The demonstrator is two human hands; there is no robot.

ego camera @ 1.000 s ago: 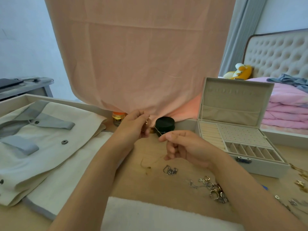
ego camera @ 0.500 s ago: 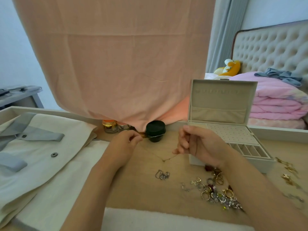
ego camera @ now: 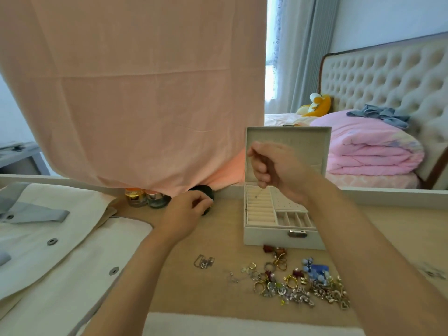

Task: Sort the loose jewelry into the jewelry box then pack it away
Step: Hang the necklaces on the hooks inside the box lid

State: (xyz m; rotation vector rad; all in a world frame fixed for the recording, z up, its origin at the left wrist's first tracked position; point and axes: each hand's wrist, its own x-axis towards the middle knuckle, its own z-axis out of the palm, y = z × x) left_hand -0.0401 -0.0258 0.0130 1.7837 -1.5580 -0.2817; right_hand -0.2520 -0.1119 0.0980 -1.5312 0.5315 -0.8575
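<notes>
Overhead, the thin metal chain necklace (ego camera: 246, 190) hung nearly straight down, pinched by the raised right hand (ego camera: 274, 170). Its lower end dangled over the padded ring-roll compartment (ego camera: 260, 212) of the open cream rectangular jewelry box (ego camera: 278, 236), at twelve o'clock from the heap of loose rings and earrings (ego camera: 291, 280). So a straight lowering seemed enough. The left hand (ego camera: 191, 209), at nine o'clock from the box, curled beside a round black jar (ego camera: 202, 189); whether it gripped anything could not be told.

Soft, even daylight comes from the window (ego camera: 271, 76) at the back, and only faint shadows fall on the surface (ego camera: 218, 238). The edges bow outward. The right hand (ego camera: 274, 168) is motion-smeared, its thin necklace (ego camera: 246, 187) barely resolved.
</notes>
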